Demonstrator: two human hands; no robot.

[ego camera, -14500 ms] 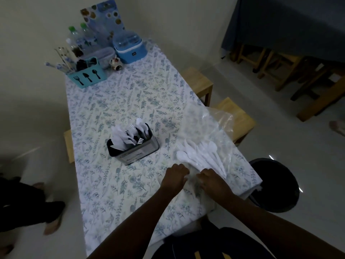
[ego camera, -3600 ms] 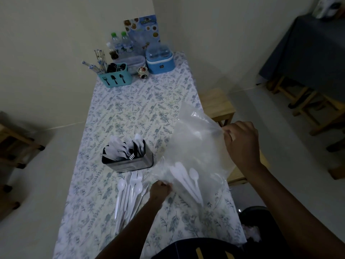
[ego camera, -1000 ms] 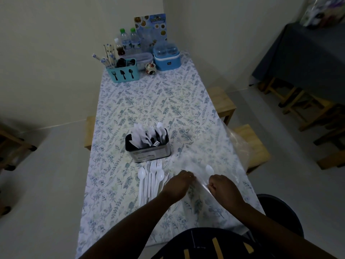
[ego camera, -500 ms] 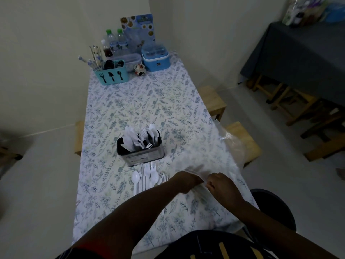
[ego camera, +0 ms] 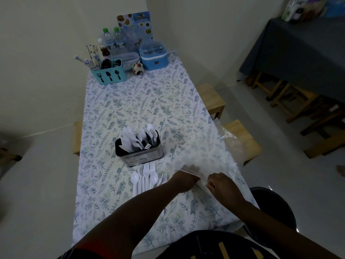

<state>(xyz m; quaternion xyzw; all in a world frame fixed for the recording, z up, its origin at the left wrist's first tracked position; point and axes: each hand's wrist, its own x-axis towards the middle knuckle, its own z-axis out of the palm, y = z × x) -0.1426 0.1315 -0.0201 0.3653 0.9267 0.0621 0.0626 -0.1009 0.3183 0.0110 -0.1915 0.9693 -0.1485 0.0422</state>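
Observation:
A clear plastic bag (ego camera: 214, 156) lies flat on the floral tablecloth (ego camera: 140, 101) at the near right, its far end hanging over the table edge. My left hand (ego camera: 183, 182) reaches into the bag's mouth, and its fingers are blurred behind the plastic. My right hand (ego camera: 222, 187) pinches the bag's near edge. To the left of my left hand, a pile of white plastic spoons and forks (ego camera: 145, 176) lies loose on the cloth. Just beyond it stands a metal cutlery holder (ego camera: 140, 156) stuffed with white plastic cutlery.
At the far end stand a teal cutlery caddy (ego camera: 109, 73), water bottles (ego camera: 112, 41), a menu card and a blue lidded box (ego camera: 154, 57). Wooden stools (ego camera: 240, 135) sit along the right side. A black bin (ego camera: 274, 208) is at my right. A dark-clothed table (ego camera: 298, 53) stands beyond.
The bag, held up and emptied earlier, now lies flat on the table. Over the last second my left hand has pushed further into its mouth while my right keeps the edge.

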